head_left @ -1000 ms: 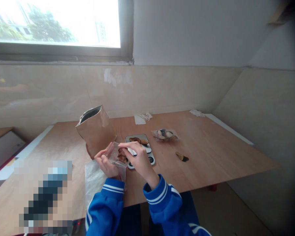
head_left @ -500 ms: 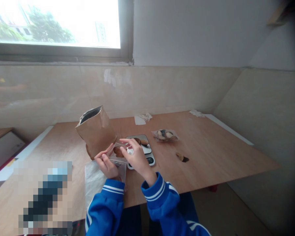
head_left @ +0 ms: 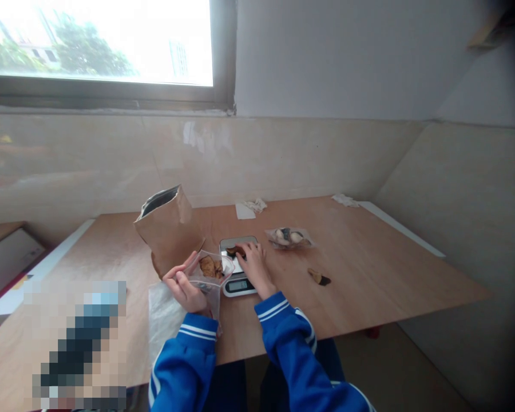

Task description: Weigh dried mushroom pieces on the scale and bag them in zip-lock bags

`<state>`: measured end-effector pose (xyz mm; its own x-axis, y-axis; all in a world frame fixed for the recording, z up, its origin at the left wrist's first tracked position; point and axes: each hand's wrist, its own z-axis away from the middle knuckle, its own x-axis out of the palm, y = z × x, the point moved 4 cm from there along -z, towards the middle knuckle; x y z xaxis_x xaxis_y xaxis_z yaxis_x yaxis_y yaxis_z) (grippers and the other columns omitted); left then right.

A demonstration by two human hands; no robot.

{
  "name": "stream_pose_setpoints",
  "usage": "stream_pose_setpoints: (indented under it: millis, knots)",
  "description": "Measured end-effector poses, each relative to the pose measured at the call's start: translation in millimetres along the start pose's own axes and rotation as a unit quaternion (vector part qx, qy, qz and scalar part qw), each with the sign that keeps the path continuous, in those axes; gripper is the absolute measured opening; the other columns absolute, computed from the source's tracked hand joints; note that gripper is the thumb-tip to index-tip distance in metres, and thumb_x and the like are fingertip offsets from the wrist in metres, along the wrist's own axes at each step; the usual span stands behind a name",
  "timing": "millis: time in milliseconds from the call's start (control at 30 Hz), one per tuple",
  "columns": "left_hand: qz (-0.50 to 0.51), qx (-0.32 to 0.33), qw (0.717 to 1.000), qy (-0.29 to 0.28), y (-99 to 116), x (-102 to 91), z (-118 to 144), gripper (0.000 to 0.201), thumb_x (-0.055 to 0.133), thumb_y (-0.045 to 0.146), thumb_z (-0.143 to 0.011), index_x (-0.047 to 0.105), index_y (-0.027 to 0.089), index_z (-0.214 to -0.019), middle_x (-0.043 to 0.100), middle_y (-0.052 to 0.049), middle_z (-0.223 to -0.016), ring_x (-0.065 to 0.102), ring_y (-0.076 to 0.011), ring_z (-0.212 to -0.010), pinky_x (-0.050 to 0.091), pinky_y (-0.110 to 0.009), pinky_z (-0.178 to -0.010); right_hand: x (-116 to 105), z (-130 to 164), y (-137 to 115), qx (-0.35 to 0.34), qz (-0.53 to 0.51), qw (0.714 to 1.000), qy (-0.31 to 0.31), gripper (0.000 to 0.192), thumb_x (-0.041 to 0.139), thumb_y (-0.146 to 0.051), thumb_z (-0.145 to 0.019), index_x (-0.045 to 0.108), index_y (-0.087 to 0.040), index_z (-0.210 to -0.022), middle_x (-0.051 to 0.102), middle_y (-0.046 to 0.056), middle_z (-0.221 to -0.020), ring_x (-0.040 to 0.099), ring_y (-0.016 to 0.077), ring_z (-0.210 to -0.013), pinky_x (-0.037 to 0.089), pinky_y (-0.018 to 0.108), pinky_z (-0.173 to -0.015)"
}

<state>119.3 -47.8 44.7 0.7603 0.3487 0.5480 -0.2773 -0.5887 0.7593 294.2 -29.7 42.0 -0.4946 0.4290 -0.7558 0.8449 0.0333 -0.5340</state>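
Here we note the right hand [head_left: 254, 264] first: its fingertips lie on the platform of the small kitchen scale [head_left: 237, 269], pressed together on a dark dried slice [head_left: 236, 250], though we cannot tell if the slice is properly pinched or only touched. The left hand [head_left: 184, 286] pinches a clear plastic bag [head_left: 210, 269] by its edge, thumb against fingers, mouth held open and tipped toward the scale, probably so that pieces can pass straight across. The bag is small and transparent, with a few brown, crinkled dried slices visible inside; it hangs just left of the scale, near the front edge of the table [head_left: 369, 274]. Beneath the left wrist lies a stack of clear bags [head_left: 165, 315] at the front edge. A brown paper pouch [head_left: 168, 232] stands open behind the left hand. Toward the middle of the table sit a filled clear bag [head_left: 289, 236] and a loose slice [head_left: 319, 277]; crumpled tissues [head_left: 251, 207] lie along the back edge.
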Motion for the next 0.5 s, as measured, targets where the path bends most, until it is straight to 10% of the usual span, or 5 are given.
stream_pose_setpoints:
  millis: [333,500]
  knots:
    - [0.006,0.012,1.000,-0.004,6,3.7,3,0.013,0.041,0.033,-0.094,0.043,0.021,-0.094,0.072,-0.008,-0.094,0.071,-0.0238,-0.088,0.051,-0.051,-0.084,-64,11,-37,-0.054,-0.219,0.967,0.119,0.027,0.050,-0.019,-0.091,0.064,-0.022,-0.114,0.067,0.006,-0.110,0.056,0.0212,-0.101,0.040,0.037,-0.094]
    - [0.031,0.006,0.999,-0.013,6,5.3,5,0.010,0.041,0.032,-0.094,0.043,0.023,-0.095,0.073,-0.006,-0.096,0.070,-0.0241,-0.093,0.050,-0.051,-0.085,-92,21,-69,-0.144,-0.168,0.975,-0.003,0.030,0.058,-0.017,-0.088,0.065,-0.028,-0.116,0.068,0.003,-0.104,0.054,0.0213,-0.099,0.039,0.036,-0.090]
